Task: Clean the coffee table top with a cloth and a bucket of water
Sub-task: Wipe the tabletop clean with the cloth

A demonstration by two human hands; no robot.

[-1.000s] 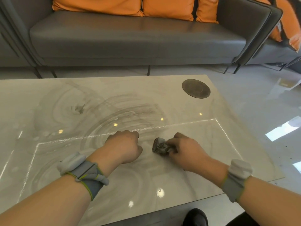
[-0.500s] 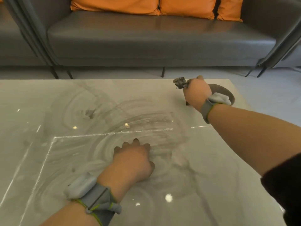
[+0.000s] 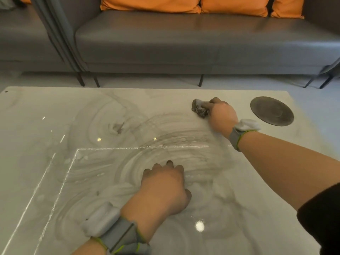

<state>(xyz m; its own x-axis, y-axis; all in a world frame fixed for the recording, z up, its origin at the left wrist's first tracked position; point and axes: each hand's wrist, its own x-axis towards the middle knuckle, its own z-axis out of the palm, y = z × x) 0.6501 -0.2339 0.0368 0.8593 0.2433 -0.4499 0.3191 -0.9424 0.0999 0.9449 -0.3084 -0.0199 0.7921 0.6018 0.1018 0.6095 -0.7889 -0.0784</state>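
The pale marble coffee table fills the lower view, its top streaked with wet circular smears. My right hand reaches toward the far right part of the top and grips a small bunched grey-brown cloth, which lies against the surface. My left hand rests on the wet top near the middle, fingers curled under, holding nothing. No bucket is in view.
A dark round disc is set in the table's far right corner, just right of the cloth hand. A grey sofa with orange cushions stands beyond the far edge. Pale floor lies to the right.
My right hand has carried the cloth from near my left hand out to the far right of the top, then a little leftward, clear of the disc. My left hand stays planted.
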